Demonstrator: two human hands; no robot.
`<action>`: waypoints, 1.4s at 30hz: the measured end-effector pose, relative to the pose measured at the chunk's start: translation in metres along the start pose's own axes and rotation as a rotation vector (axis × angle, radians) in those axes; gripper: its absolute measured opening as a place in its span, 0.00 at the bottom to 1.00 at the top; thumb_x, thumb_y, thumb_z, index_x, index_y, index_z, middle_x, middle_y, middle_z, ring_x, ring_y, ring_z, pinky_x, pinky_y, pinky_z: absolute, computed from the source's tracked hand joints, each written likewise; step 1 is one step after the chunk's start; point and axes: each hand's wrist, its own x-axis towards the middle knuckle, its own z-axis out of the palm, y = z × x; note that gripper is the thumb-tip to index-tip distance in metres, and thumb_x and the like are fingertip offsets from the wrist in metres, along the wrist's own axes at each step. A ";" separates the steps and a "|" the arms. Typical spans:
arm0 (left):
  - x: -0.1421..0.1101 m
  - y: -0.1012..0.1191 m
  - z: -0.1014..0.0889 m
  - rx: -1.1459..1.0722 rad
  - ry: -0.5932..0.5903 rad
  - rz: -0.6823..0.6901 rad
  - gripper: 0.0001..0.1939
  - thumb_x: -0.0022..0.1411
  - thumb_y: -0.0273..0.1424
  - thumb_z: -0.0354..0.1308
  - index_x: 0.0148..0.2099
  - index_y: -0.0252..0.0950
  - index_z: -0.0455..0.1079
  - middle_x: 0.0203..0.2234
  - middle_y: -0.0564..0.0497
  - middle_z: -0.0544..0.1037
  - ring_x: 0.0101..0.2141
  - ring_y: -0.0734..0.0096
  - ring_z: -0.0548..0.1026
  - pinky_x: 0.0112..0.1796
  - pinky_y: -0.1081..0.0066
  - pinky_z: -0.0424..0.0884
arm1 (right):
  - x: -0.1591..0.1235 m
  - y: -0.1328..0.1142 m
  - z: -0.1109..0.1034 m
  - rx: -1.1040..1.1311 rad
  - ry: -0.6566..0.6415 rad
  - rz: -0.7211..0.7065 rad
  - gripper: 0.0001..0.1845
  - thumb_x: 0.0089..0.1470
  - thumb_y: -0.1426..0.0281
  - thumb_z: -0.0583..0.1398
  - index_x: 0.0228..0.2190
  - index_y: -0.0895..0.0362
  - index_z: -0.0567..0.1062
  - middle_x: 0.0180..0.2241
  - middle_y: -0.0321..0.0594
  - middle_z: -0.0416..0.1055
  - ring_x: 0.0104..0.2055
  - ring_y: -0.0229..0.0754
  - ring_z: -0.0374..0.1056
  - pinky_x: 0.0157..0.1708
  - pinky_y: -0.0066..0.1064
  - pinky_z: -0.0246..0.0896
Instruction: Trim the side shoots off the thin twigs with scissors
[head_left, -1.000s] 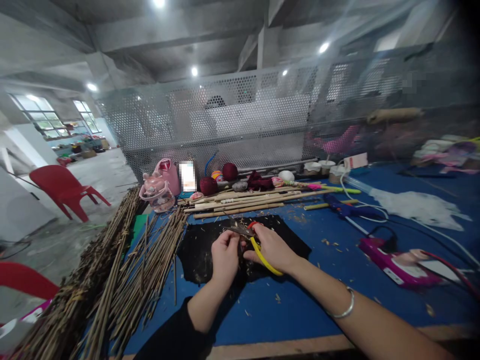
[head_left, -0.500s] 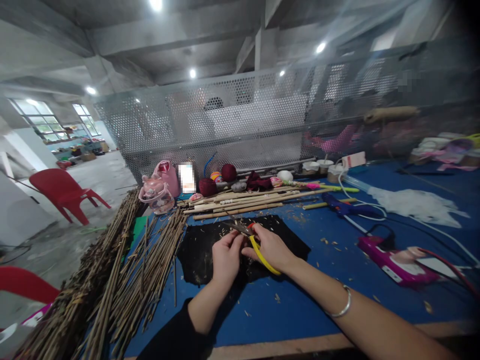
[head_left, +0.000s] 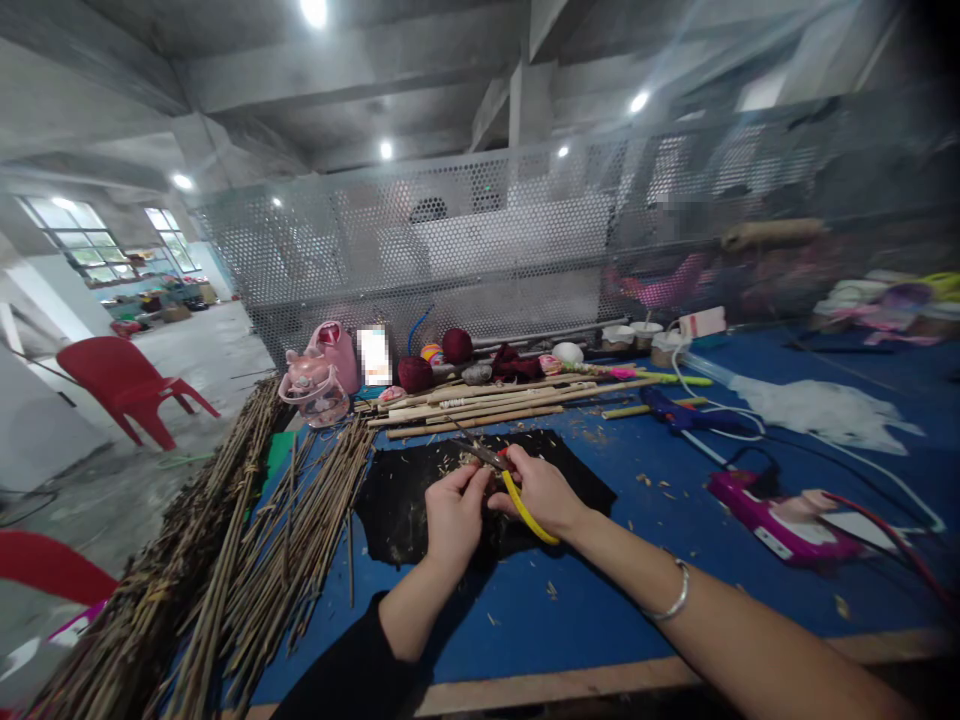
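Note:
A pair of scissors [head_left: 529,512] with yellow and red handles is gripped in my right hand [head_left: 551,495]. Its dark blades point up and left, just above the fingertips of my left hand [head_left: 453,515]. My left thumb and fingers are pinched together beside the blades; whatever lies between them is too small and covered to name. Both hands are over a black cloth [head_left: 397,500] strewn with pale shavings, which lies on the blue tabletop [head_left: 592,625].
Thin brown sticks [head_left: 307,550] lie in bundles at left. Behind the cloth are pale rods [head_left: 480,405], dark red yarn balls [head_left: 415,374] and a pink cup [head_left: 315,395]. A blue glue gun [head_left: 667,408], a magenta power strip [head_left: 780,520] and cables lie at right.
Both hands stay almost in place, with the scissors still by the left fingertips. More pale bits show around the blades. The view has shifted slightly.

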 end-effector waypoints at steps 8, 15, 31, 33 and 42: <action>0.003 0.001 -0.003 0.010 -0.029 -0.006 0.12 0.53 0.36 0.54 0.29 0.33 0.74 0.21 0.51 0.75 0.24 0.73 0.69 0.26 0.76 0.63 | 0.002 -0.001 -0.004 0.009 -0.009 0.054 0.23 0.39 0.51 0.60 0.28 0.55 0.61 0.22 0.35 0.67 0.22 0.37 0.62 0.20 0.25 0.45; 0.008 -0.012 -0.004 -0.038 -0.094 -0.055 0.14 0.54 0.36 0.53 0.35 0.32 0.74 0.24 0.49 0.76 0.23 0.73 0.69 0.25 0.75 0.64 | 0.007 0.005 -0.007 0.009 -0.024 0.057 0.20 0.41 0.52 0.59 0.25 0.54 0.61 0.23 0.37 0.68 0.23 0.38 0.63 0.21 0.25 0.48; 0.009 -0.013 -0.005 0.189 0.025 0.183 0.14 0.54 0.32 0.53 0.41 0.33 0.73 0.36 0.46 0.78 0.36 0.65 0.74 0.40 0.68 0.67 | 0.015 0.003 -0.010 -0.060 -0.001 -0.154 0.22 0.44 0.53 0.57 0.33 0.56 0.59 0.30 0.41 0.68 0.30 0.43 0.65 0.27 0.27 0.52; 0.014 -0.010 -0.006 0.211 0.031 0.216 0.14 0.54 0.31 0.53 0.41 0.33 0.73 0.36 0.46 0.77 0.37 0.66 0.74 0.41 0.68 0.67 | 0.020 0.005 -0.010 -0.076 0.013 -0.155 0.21 0.45 0.54 0.57 0.33 0.56 0.60 0.30 0.42 0.68 0.30 0.42 0.65 0.26 0.26 0.51; 0.044 0.007 0.004 0.504 -0.157 0.431 0.13 0.56 0.30 0.49 0.35 0.34 0.75 0.24 0.51 0.77 0.26 0.71 0.72 0.30 0.74 0.66 | 0.020 0.020 -0.003 0.050 0.164 0.002 0.18 0.47 0.58 0.57 0.36 0.56 0.61 0.29 0.39 0.68 0.29 0.40 0.64 0.26 0.26 0.52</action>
